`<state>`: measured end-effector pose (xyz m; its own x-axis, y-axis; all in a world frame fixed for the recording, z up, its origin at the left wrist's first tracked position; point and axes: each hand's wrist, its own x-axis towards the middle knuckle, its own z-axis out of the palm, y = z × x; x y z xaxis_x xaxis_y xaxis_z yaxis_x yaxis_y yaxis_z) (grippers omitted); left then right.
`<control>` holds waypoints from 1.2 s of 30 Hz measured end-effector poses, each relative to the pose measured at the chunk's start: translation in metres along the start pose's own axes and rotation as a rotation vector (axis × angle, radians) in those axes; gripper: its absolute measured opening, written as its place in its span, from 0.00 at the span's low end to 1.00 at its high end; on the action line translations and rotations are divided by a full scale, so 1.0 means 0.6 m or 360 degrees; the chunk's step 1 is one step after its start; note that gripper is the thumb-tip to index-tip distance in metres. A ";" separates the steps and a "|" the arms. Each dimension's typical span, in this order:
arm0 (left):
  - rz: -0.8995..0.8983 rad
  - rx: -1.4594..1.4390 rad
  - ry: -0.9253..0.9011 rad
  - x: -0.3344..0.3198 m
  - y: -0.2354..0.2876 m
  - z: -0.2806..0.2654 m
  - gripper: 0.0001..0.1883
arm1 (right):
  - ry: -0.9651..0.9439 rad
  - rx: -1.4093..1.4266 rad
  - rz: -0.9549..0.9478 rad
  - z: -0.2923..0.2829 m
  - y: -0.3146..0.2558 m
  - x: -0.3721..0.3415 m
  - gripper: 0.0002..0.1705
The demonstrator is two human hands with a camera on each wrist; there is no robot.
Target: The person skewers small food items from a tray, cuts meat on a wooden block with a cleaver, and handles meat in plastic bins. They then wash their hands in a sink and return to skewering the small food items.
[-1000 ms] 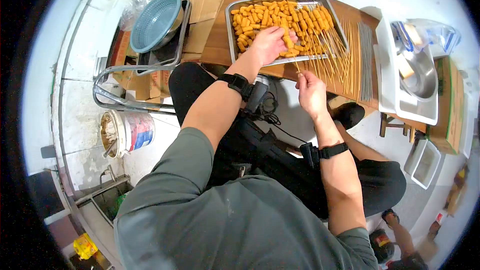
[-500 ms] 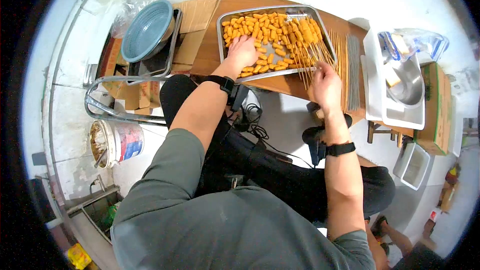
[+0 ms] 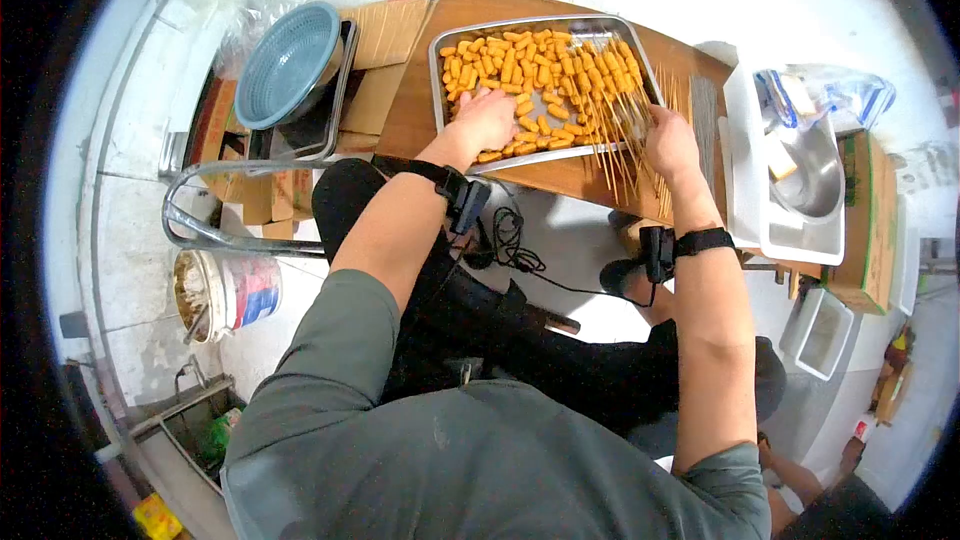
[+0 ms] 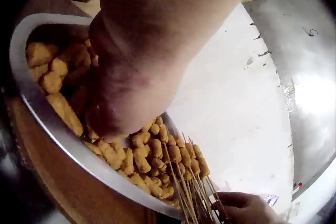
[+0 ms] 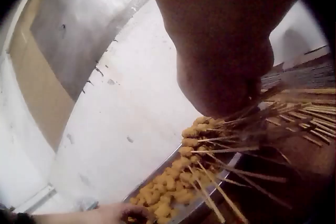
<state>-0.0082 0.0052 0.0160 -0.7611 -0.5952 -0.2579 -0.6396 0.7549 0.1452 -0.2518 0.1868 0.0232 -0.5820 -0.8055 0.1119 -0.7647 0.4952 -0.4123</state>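
My left hand [image 3: 487, 120] reaches down into a metal tray [image 3: 437, 80] at loose orange-brown finger-shaped food pieces [image 3: 490, 65]. In the left wrist view, the back of this hand [image 4: 131, 92] hides its fingertips, so I cannot tell whether they hold a piece. At the tray's right end, my right hand [image 3: 672, 145] has curled fingers and pinches a thin bamboo skewer beside filled skewers [image 3: 610, 70]. Their bare stick ends [image 5: 231, 169] jut over the tray's near rim. In the right wrist view, the right hand [image 5: 226, 82] is dark, with blurred sticks at its fingers.
Loose bamboo sticks and a bundle of grey sticks [image 3: 703, 120] lie right of the tray on the wooden table [image 3: 560, 172]. Farther right stands a white bin [image 3: 745, 155] with a metal bowl [image 3: 822, 175]. A blue colander [image 3: 288, 65] sits at left, above a metal rail [image 3: 250, 165].
The right hand has let go of a filled skewer at the tray's right side and moved slightly right to the sticks. The left hand has left that skewer and moved left into the loose pieces.
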 end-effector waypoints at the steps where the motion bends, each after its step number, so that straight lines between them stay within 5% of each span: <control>1: 0.0045 0.0096 -0.0082 0.002 -0.004 -0.001 0.18 | 0.0042 -0.0020 -0.0056 0.003 0.000 -0.003 0.18; 5: 0.0183 0.0126 -0.0164 0.005 -0.008 0.000 0.14 | 0.0191 0.0054 -0.0095 0.001 0.017 -0.018 0.17; 11: 0.0211 0.0146 -0.0277 0.004 0.004 -0.001 0.12 | 0.0308 0.0364 0.0480 -0.030 0.083 -0.043 0.16; 13: 0.0240 0.0116 -0.0235 0.010 -0.006 0.011 0.11 | 0.0360 0.0345 0.0454 -0.020 0.130 -0.050 0.17; 15: 0.0304 0.0062 -0.0128 0.020 -0.018 0.022 0.11 | 0.0037 0.0121 0.0574 -0.017 0.154 -0.058 0.18; 20: 0.0174 -0.0379 0.0008 0.020 -0.027 0.032 0.09 | -0.0231 -0.0320 0.0630 -0.009 0.113 -0.084 0.25; 25: 0.0146 -0.0270 0.0051 0.005 -0.007 0.015 0.11 | -0.0107 -0.0411 0.0580 0.027 0.113 -0.091 0.24; 30: 0.0106 -0.0267 0.0010 0.004 -0.001 0.018 0.11 | -0.0308 -0.0205 0.0748 0.027 0.111 -0.076 0.16; 36: 0.0170 -0.0204 0.0126 -0.009 0.005 0.019 0.10 | -0.0316 -0.0072 0.0755 0.002 0.107 -0.082 0.19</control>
<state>-0.0051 0.0139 0.0067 -0.8284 -0.5371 -0.1593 -0.5593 0.7768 0.2894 -0.2718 0.2578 -0.0099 -0.8073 -0.5330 -0.2533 -0.4431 0.8310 -0.3363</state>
